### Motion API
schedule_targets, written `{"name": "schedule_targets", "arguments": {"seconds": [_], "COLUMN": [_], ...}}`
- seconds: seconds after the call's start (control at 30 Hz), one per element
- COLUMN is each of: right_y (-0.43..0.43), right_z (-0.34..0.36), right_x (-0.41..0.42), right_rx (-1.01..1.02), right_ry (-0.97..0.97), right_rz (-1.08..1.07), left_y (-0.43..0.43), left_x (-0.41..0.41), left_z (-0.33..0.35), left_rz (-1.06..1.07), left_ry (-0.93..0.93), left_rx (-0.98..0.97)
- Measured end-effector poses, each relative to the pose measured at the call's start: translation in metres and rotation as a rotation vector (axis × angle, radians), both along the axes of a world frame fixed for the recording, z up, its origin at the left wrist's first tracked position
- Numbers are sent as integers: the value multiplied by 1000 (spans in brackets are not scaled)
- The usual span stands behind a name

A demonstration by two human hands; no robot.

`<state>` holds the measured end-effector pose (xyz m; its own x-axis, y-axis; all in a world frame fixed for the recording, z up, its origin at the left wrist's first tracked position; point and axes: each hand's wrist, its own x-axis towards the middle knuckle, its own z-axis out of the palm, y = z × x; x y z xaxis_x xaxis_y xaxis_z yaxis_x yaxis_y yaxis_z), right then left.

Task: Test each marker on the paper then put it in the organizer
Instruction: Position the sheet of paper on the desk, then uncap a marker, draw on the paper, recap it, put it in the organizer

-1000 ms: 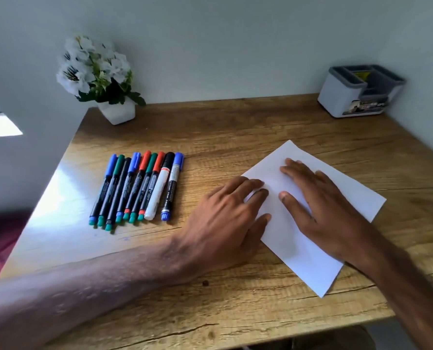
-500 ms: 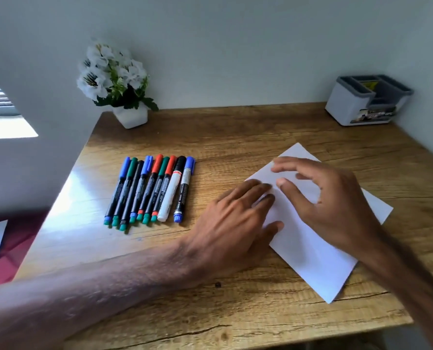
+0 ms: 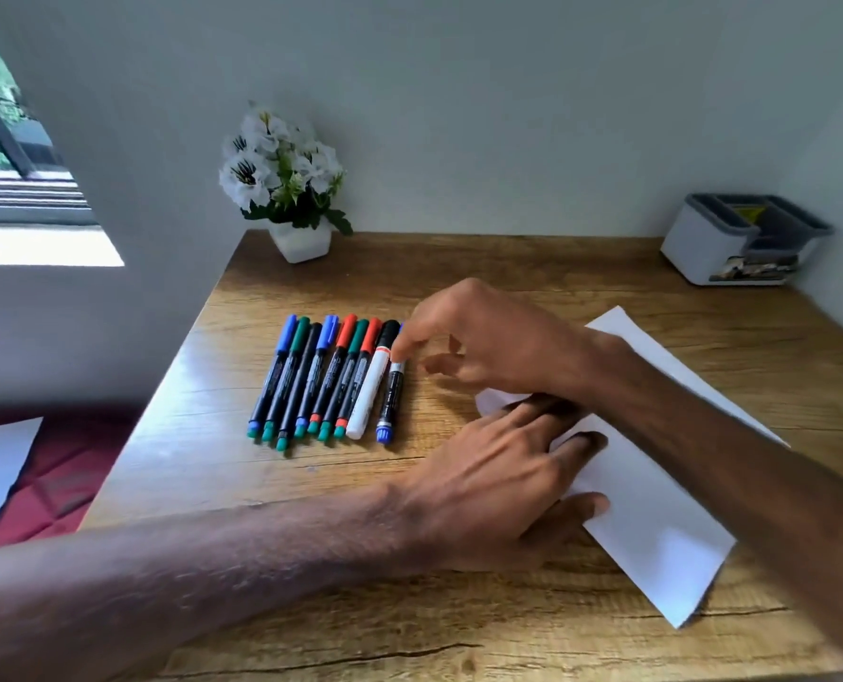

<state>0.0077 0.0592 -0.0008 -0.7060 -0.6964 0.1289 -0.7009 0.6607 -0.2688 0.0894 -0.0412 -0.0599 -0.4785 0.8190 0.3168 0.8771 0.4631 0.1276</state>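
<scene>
The markers (image 3: 328, 381) lie in a tight row on the left half of the table (image 3: 508, 268). Their long axes run near to far with a slight lean to the right, caps toward the wall and coloured end plugs toward me. The rightmost one, a blue-capped marker (image 3: 393, 401), sits at the end of the row with bare wood on its right side.

Half a second ago my right hand (image 3: 498, 342) was on the paper (image 3: 655, 514). Now it has crossed over the left wrist to the row. Its index fingertip touches the blue-capped marker just below the cap, and the thumb sits apart from the barrel, so nothing is pinched yet. The other fingers hang loosely curled.

My left hand (image 3: 488, 489) stays flat on the paper's left part, fingers straight and pressing down. The sheet itself has not shifted.

The paper lies diagonally on the right half of the table, its near corner close to the front edge. The organizer (image 3: 705, 246) stands in the far right corner against the wall, well apart from the markers. There is open wood between it and the paper. A flower pot (image 3: 301, 244) stands at the far left, with clear wood between it and the caps. The row's left end is near the table's left edge.
</scene>
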Motion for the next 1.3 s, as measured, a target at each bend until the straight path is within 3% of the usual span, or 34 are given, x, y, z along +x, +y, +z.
{"name": "schedule_targets", "arguments": {"seconds": [0.2,0.47,0.6,0.8,0.93,1.1,1.3], "right_y": [-3,-11,-2,50,85,109,113], "right_z": [-8,-9,-2,9,-3,-25,-41], "right_x": [-2,-9,-10,-5,10,39,62], "right_rx": [143,259,314,-132,-540,-929,-1073], "right_ry": [110,35,99,239,208,-96,-390], "right_rz": [50,0,1,-241,-436,-499,-552], "left_y": [1,0,-2,-3,-10,-8,-5], "left_x": [2,1,-2,0,-3,-3,5], "left_z": [-3,-5,-5,-3,1,4,2], "left_rz": [-19,5,39,176,294,276,240], "left_ry": [6,1,11,65,-38,-155,-150], "left_rx": [-36,-36,-15,-21,-26,-11,1]}}
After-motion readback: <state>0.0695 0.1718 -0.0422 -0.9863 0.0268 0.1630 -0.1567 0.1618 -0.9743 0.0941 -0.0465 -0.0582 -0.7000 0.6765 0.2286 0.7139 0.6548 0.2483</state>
